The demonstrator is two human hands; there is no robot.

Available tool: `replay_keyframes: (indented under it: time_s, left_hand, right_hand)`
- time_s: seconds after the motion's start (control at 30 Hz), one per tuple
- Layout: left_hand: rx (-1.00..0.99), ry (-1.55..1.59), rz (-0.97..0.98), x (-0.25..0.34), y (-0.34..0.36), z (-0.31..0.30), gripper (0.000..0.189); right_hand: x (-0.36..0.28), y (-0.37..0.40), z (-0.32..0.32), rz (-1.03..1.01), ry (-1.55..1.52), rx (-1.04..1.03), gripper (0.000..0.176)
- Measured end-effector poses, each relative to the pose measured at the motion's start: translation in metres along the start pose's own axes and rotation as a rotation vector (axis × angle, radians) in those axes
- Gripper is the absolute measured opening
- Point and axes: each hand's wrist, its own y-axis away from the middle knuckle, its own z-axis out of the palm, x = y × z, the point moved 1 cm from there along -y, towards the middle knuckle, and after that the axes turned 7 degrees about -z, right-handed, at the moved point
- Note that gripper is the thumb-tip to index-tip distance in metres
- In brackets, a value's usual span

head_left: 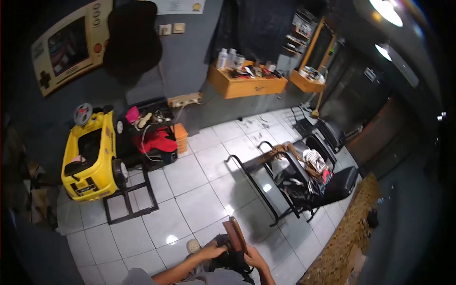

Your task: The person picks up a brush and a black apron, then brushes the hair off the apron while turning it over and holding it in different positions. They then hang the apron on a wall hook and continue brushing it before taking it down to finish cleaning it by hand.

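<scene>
A brown flat object [235, 233] stands on edge low in the middle of the view, above a dark bundle [231, 262]. The left hand [213, 250] and the right hand [255, 259] curl closed around its lower end from either side. Beyond them on the white tiled floor [199, 190] stand a black chair [332, 187] heaped with clothes and, well apart, a yellow toy car [92, 161].

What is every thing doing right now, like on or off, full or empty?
Left hand, closed on the brown brush.
Right hand, closed on its lower end.
Brown brush, tilted, off the floor.
Yellow toy car, parked on a black frame.
Black chair, piled with clothes.
Ceiling light, on.
Wooden shelf, crowded with bottles.
</scene>
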Motion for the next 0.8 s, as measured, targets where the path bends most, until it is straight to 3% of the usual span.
replay_keyframes:
  time_s: [0.07, 0.13, 0.2, 0.27, 0.33, 0.4, 0.5, 0.53, 0.57, 0.6, 0.67, 0.73, 0.8]
  left_hand:
    - [-0.182, 0.157, -0.09, 0.01, 0.002, -0.011, 0.016]
    - [-0.403, 0.051, 0.079, 0.008, -0.009, -0.032, 0.019]
    - [-0.613, -0.185, -0.028, 0.0, -0.022, -0.058, 0.02]
    - [-0.485, -0.767, -0.304, 0.036, -0.018, -0.083, 0.026]
    - [-0.118, -1.128, -0.254, 0.028, -0.027, -0.093, 0.034]
    - [0.612, -1.332, 0.06, 0.032, -0.004, -0.078, 0.048]
    - [0.32, -0.83, 0.57, 0.06, 0.032, -0.04, 0.053]
    - [-0.023, -0.745, 0.304, 0.078, 0.052, -0.018, 0.054]
    - [-0.264, -0.718, 0.367, 0.061, 0.063, 0.001, 0.057]
    - [-0.505, -0.665, 0.385, 0.081, 0.093, 0.027, 0.058]
    - [-0.603, -0.6, 0.598, 0.038, 0.111, 0.061, 0.061]
    - [-0.461, -0.818, 0.424, 0.019, 0.133, 0.08, 0.062]
    - [-0.444, -0.761, 0.556, 0.006, 0.157, 0.092, 0.057]
  right_hand:
    - [-0.016, 0.016, 0.016, 0.056, 0.108, 0.209, 0.029]
    - [-0.026, 0.028, 0.03, 0.175, 0.107, 0.351, 0.019]
    - [-0.023, 0.04, 0.04, 0.089, 0.134, 0.504, 0.008]
    - [-0.045, 0.043, 0.032, 0.089, 0.24, 0.473, 0.008]
    - [-0.055, 0.052, 0.032, 0.127, 0.225, 0.52, 0.009]
    - [-0.061, 0.061, 0.031, 0.094, 0.276, 0.491, 0.008]
    - [-0.098, 0.064, 0.035, 0.133, 0.18, 0.557, 0.011]
    - [-0.103, 0.068, 0.038, 0.102, 0.159, 0.588, 0.011]
    - [-0.106, 0.074, 0.043, 0.074, 0.138, 0.619, 0.011]
    - [-0.108, 0.084, 0.048, 0.041, 0.118, 0.65, 0.011]
    - [-0.114, 0.109, 0.058, 0.115, 0.096, 0.678, 0.011]
    - [-0.124, 0.136, 0.07, 0.159, 0.087, 0.733, 0.011]
    - [-0.14, 0.163, 0.077, 0.163, -0.189, 0.757, 0.015]
